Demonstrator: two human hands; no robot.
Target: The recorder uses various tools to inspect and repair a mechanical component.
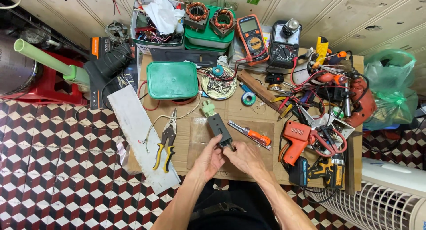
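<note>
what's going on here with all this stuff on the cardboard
A person sits over a sheet of cardboard crowded with tools, both hands on a small dark grey boxy part with a pale green connector at its far end. The left hand and right hand pinch its near end together. Yellow-handled snips lie to the left, an orange utility knife just right, and an orange soldering gun further right. Two multimeters sit at the back.
</note>
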